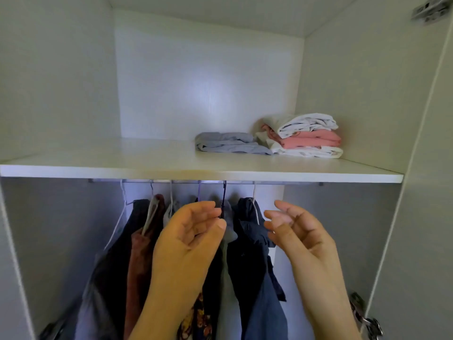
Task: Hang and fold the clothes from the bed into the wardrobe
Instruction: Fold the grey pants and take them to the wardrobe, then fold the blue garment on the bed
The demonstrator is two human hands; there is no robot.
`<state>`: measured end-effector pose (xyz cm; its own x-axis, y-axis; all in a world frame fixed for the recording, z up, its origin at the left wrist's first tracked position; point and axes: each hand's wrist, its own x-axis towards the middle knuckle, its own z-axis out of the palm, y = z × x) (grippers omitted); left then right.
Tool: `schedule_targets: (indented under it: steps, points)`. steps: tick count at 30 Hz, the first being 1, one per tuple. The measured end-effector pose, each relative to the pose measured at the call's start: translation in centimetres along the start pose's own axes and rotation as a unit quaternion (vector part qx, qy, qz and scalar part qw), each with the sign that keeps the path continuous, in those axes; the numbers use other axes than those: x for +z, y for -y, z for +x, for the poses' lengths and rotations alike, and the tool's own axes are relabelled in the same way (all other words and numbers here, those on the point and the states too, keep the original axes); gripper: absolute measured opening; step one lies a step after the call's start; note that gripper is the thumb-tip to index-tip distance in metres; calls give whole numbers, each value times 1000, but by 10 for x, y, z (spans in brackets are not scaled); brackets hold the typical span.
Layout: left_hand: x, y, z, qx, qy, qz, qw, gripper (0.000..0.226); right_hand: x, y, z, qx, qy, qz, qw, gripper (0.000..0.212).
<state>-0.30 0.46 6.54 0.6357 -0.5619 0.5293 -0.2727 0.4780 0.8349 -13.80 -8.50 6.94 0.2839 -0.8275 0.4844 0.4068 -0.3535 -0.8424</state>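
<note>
So we're looking straight into the wardrobe [56,82] here, all off-white laminate; the back panel [208,89] has a faint grain and a soft bluish patch of light in the middle; the side walls look greyer and dimmer. One wide shelf [98,168] runs right across, its front edge catching the light; a thin metal rail [294,183] sits tucked just under it. We can spot the upper hinge [427,7] in the top right corner, pretty blurred; the lower right hinge [365,320] shows shiny metal; the lower left hinge [51,328] barely peeks in. Below the shelf it's shadier, with a bluish tint on the back.
</note>
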Motion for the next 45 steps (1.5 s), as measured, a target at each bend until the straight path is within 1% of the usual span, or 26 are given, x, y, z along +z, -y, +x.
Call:
schedule_targets:
  steps: [4, 8, 10, 12, 16, 20, 24, 29, 33, 36, 42, 45]
  points:
    - [15, -8, -20, 8, -55, 34, 998, 25, -15, 0, 6, 4, 82, 6, 997, 24]
    - [27, -14, -46, 19, -136, 39, 990, 24, -26, -8, 8, 10, 168, 15, 986, 37]
    - [27, -17, -63, 20, -168, 48, 984, 23, -25, -12, 1, 15, 203, 27, 979, 39]
    - [22, -25, -81, 21, -194, 66, 979, 23, -17, -14, -11, 33, 236, 52, 970, 36]
    - [-7, -54, -115, 24, -263, 98, 959, 20, 15, -9, -44, 62, 307, 102, 944, 22]
    - [-47, -89, -151, 43, -330, 142, 932, 20, 58, 9, -84, 81, 364, 157, 915, 25]
    - [-94, -129, -190, 66, -373, 192, 905, 19, 108, 32, -136, 83, 398, 190, 894, 24]
    - [-162, -185, -248, 93, -429, 243, 865, 21, 175, 65, -214, 82, 459, 226, 855, 21]
    - [-206, -215, -295, 88, -470, 287, 830, 19, 214, 82, -273, 80, 521, 247, 813, 26]
    - [-234, -231, -321, 87, -503, 319, 798, 17, 240, 91, -306, 68, 569, 256, 778, 22]
    - [-274, -250, -343, 115, -565, 347, 740, 19, 295, 108, -344, 31, 639, 287, 713, 24]
    - [-290, -251, -352, 125, -601, 351, 707, 20, 322, 109, -355, 31, 659, 306, 686, 24]
